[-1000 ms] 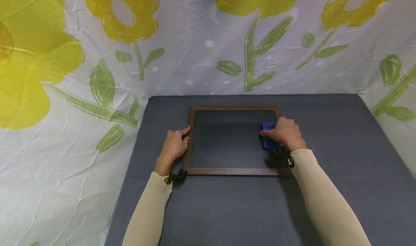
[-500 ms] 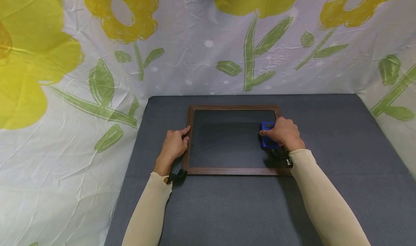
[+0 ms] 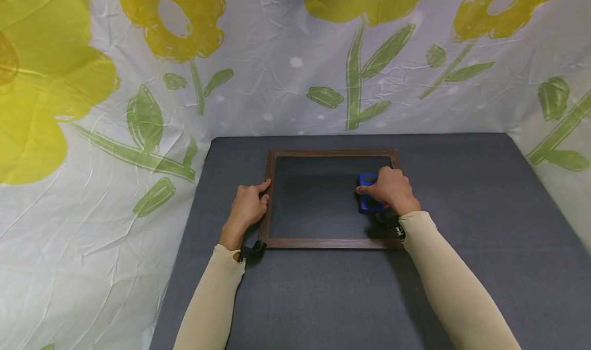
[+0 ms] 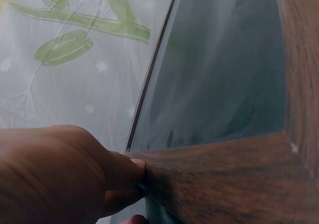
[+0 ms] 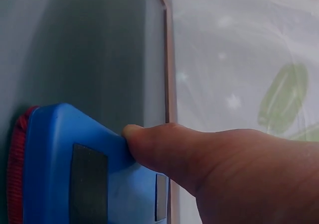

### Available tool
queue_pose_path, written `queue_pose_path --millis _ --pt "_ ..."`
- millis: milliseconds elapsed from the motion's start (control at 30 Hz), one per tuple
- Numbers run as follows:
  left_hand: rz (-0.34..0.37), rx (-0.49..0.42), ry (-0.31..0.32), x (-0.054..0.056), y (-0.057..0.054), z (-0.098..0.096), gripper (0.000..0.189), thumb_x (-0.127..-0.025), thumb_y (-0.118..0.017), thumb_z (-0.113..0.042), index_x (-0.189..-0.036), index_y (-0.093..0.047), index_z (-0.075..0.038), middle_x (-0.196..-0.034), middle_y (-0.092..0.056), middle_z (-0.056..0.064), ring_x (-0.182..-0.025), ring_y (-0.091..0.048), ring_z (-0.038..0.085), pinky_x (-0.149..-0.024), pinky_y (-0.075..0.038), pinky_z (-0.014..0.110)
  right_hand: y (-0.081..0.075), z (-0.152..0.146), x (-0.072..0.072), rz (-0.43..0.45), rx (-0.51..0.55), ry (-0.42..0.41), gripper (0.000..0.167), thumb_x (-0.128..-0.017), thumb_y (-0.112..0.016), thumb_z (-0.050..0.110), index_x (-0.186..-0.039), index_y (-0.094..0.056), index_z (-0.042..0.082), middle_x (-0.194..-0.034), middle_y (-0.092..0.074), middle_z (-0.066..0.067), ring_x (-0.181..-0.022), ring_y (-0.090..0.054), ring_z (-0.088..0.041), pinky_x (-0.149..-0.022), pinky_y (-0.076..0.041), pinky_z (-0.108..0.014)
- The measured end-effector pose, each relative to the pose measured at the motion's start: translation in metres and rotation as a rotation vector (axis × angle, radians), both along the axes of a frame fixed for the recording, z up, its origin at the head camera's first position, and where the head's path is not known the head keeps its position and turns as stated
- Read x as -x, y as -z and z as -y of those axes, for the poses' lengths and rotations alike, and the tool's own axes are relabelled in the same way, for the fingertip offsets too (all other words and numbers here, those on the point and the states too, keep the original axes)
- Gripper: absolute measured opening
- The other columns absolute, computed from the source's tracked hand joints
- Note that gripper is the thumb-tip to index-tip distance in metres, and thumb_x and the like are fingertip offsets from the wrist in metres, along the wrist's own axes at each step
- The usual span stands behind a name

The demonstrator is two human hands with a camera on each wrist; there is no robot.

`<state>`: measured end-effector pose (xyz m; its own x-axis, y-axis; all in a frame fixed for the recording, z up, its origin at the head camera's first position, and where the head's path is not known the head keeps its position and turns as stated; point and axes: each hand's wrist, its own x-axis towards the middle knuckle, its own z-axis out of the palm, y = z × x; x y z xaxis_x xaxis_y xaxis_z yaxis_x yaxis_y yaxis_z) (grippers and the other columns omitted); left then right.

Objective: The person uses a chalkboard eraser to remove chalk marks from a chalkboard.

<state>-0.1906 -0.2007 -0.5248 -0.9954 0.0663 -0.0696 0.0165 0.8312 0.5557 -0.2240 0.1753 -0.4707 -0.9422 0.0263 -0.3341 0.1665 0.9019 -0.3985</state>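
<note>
A chalkboard [image 3: 318, 196] with a brown wooden frame lies on the dark grey cloth. At its left side my left hand [image 3: 247, 206] holds the frame, and the left wrist view has fingertips [image 4: 137, 168] right on the wood [image 4: 224, 169]. My right hand [image 3: 392, 190] grips a blue chalkboard eraser [image 3: 368, 202] over the right part of the board. In the right wrist view the thumb [image 5: 149, 144] presses on the blue back of the eraser [image 5: 50, 159], whose red pad faces the board; the other fingers are hidden there.
A dark grey cloth [image 3: 314, 298] covers the table. Behind and to the left hangs a pale curtain [image 3: 277, 83] printed with yellow flowers and green leaves. Black straps with cameras [image 3: 253, 250] sit on both wrists, below beige sleeves [image 3: 457, 273].
My right hand has moved left across the board with the eraser, mostly in the last half second. The left hand and the chalkboard have stayed put.
</note>
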Motion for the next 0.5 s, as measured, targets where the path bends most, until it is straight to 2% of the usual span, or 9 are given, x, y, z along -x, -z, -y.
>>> queue_pose_path --millis 300,500 --pt "0.002 0.005 0.000 0.000 0.000 -0.001 0.052 -0.110 -0.063 -0.016 -0.161 -0.056 -0.020 -0.162 -0.059 0.010 -0.141 -0.054 0.046 -0.098 -0.055 0.067 0.004 0.022 0.000 -0.010 -0.004 -0.033 0.077 -0.098 -0.079 0.052 -0.133 -0.062 -0.014 -0.105 -0.071 -0.031 -0.060 -0.074 -0.028 -0.049 -0.058 -0.033" --pt "0.003 0.006 0.000 0.000 0.000 0.000 0.052 -0.110 -0.062 -0.015 -0.162 -0.056 -0.020 -0.162 -0.058 0.011 -0.142 -0.053 0.046 -0.098 -0.055 0.067 0.004 0.036 0.000 -0.005 0.012 -0.035 0.074 -0.097 -0.081 0.052 -0.132 -0.064 -0.012 -0.102 -0.072 -0.029 -0.059 -0.074 -0.027 -0.048 -0.057 -0.033"
